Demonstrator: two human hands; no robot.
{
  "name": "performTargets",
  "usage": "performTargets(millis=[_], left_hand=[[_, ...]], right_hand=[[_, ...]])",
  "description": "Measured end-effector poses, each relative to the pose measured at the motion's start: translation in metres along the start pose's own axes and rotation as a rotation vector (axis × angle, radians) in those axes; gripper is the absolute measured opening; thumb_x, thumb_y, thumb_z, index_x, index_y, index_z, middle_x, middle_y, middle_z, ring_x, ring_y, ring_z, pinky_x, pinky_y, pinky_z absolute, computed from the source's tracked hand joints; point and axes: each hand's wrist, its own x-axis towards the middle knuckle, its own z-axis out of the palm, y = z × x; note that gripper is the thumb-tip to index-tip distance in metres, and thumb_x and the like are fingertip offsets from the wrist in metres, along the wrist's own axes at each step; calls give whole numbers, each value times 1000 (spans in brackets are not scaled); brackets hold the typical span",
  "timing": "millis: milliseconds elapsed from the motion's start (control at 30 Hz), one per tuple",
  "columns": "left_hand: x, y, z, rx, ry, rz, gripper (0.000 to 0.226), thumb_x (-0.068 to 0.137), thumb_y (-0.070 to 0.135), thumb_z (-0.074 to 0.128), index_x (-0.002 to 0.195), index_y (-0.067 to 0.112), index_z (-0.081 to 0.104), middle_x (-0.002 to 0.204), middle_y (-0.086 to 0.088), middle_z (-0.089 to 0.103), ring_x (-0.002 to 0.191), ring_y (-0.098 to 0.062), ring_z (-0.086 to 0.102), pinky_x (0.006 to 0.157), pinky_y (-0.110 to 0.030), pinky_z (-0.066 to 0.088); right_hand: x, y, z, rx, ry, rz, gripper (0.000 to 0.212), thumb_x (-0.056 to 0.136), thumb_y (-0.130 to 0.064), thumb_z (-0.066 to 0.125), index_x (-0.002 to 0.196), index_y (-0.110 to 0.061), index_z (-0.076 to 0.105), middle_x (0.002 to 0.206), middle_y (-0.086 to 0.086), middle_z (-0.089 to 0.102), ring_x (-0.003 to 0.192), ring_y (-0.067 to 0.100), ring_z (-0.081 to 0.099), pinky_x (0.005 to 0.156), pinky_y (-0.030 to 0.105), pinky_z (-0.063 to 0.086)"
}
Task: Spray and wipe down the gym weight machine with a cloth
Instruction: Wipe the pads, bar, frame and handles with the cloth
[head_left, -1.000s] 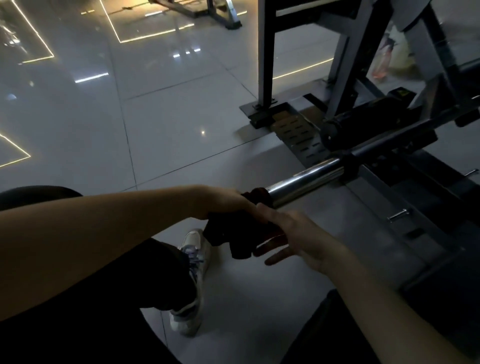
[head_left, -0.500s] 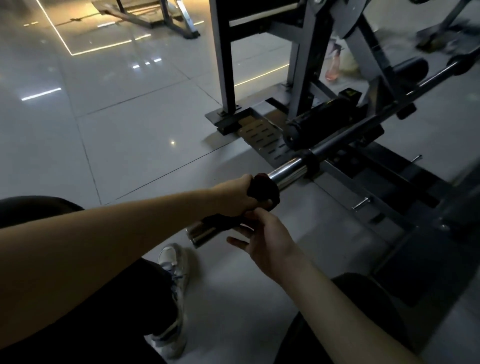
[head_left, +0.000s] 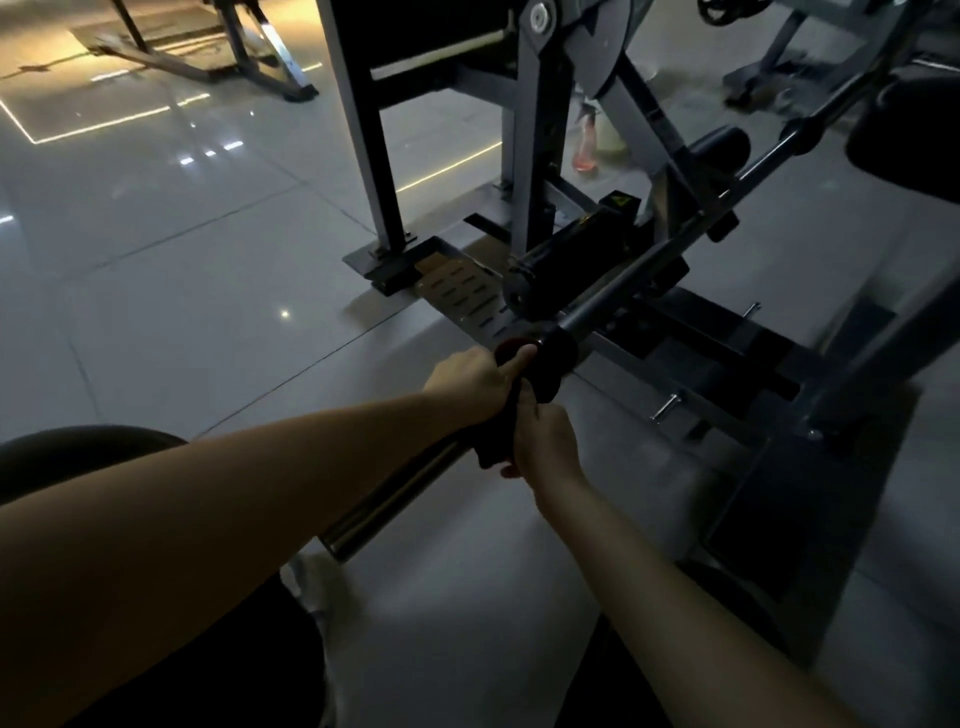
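Dark cloth (head_left: 494, 440) round bar (head_left: 384, 500), clasped by left hand (head_left: 467, 380), pinched by right hand (head_left: 548, 442)

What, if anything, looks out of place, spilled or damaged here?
Nothing stands out. The left hand grips the dark cloth around the chrome bar, the right hand holds its loose end; no spill or damage shows.

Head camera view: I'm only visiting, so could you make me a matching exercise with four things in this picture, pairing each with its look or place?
Things:
1 cloth
2 bar
3 shoe
4 plate

Descriptions:
A white, on the floor
B flat, with rows of slots
C dark, wrapped round the bar
D shiny metal, free end pointing toward the camera

Pairs: 1-C, 2-D, 3-A, 4-B
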Motion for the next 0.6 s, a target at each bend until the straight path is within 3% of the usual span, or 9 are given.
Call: performTargets(millis=[67, 133, 233, 333, 400, 500, 600], left_hand=[[8, 8, -1, -81, -34, -42, 70, 97, 74, 34, 102, 12, 65, 92, -10, 70, 82, -25, 69, 78, -40, 57], [17, 18, 0, -125, -41, -1, 66, 98, 72, 34, 106, 15, 65, 97, -8, 70, 84, -22, 67, 79, -39, 55], [28, 29, 5, -150, 72, 112, 54, 102, 65, 34, 122, 20, 53, 108, -1, 58, 94, -21, 57, 81, -37, 46], [40, 46, 8, -161, 152, 245, 42, 104, 58, 39, 116, 19, 47, 109, -3, 45, 99, -25, 50, 81, -38, 39], [59, 61, 8, -92, 63, 267, 43, 104, 56, 39, 115, 16, 50, 108, -6, 49, 102, -30, 54, 79, -38, 40], [100, 81, 2, 126, -200, 251, 54, 99, 63, 48, 118, 14, 61, 109, -8, 63, 93, -26, 61, 79, -34, 47], [138, 91, 7, 54, -390, 193, 62, 92, 66, 59, 123, 12, 65, 106, -5, 64, 86, -20, 62, 76, -31, 49]], right_hand=[[11, -2, -9, -120, 60, -32, 56, 106, -54, 32, 93, -10, 64, 86, 9, 71, 76, 29, 71, 67, 51, 61], [19, -4, -19, -264, 141, -79, 59, 104, -56, 32, 85, -11, 66, 80, 8, 70, 75, 28, 69, 70, 50, 59], [24, -9, -36, -485, 316, -179, 58, 104, -52, 36, 91, -6, 70, 87, 12, 71, 83, 31, 67, 70, 41, 53], [31, -20, -52, -550, 456, -256, 51, 104, -47, 42, 92, -6, 70, 88, 14, 71, 85, 33, 67, 70, 42, 53], [47, -23, -68, -548, 489, -221, 44, 101, -45, 49, 93, -7, 69, 91, 15, 72, 88, 36, 67, 72, 43, 54], [82, -10, -87, -511, 427, -47, 42, 94, -48, 58, 95, -8, 70, 93, 17, 72, 90, 37, 69, 73, 39, 55], [112, 3, -85, -472, 419, 80, 46, 90, -49, 50, 101, -9, 68, 97, 15, 72, 91, 37, 70, 77, 47, 60]])
